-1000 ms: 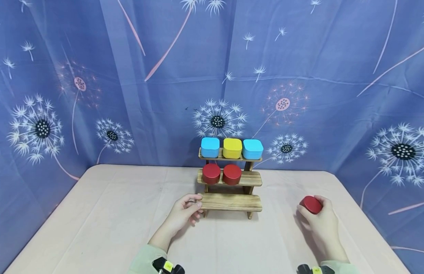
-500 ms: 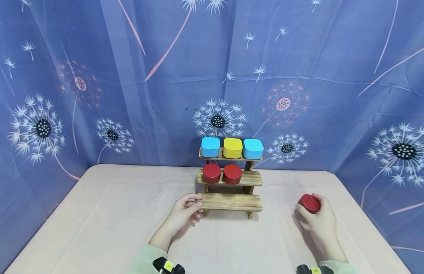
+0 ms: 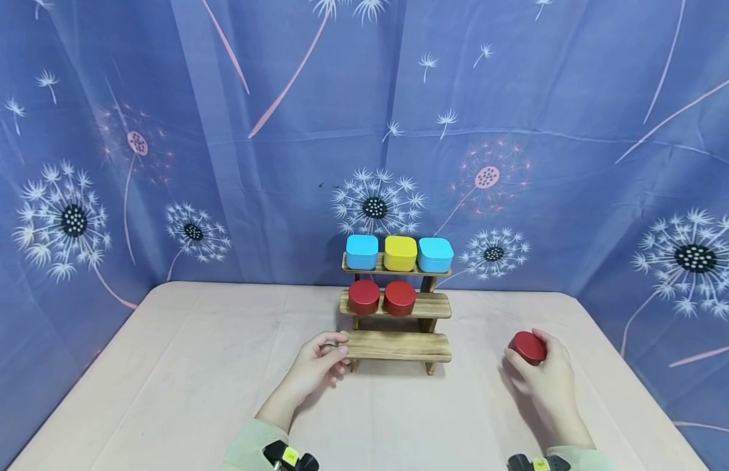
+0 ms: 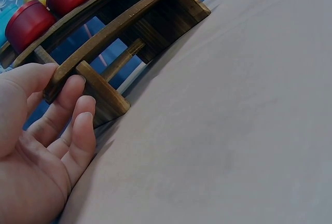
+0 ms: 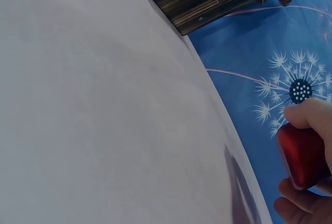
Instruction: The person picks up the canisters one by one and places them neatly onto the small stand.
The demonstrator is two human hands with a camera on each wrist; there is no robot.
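Observation:
A three-tier wooden display stand (image 3: 393, 347) stands at the middle of the table. My left hand (image 3: 318, 363) pinches the left end of its lowest shelf, thumb above and fingertips below, as the left wrist view (image 4: 57, 125) also shows. To the right of the stand, my right hand (image 3: 549, 379) grips a round red tin (image 3: 527, 348) between thumb and fingers. The tin (image 5: 303, 156) looks raised off the table, over its own shadow. Two matching red tins, one at the left (image 3: 364, 297) and one beside it (image 3: 399, 299), sit on the middle shelf.
On the top shelf are a blue box (image 3: 361, 252), a yellow box (image 3: 400, 254) and another blue box (image 3: 435, 255). A blue curtain (image 3: 282, 196) with dandelion prints hangs right behind the table (image 3: 193, 379) and along both sides.
My right hand has shifted slightly left and away from me, carrying the red tin. The left hand keeps its hold on the stand, which has not moved.

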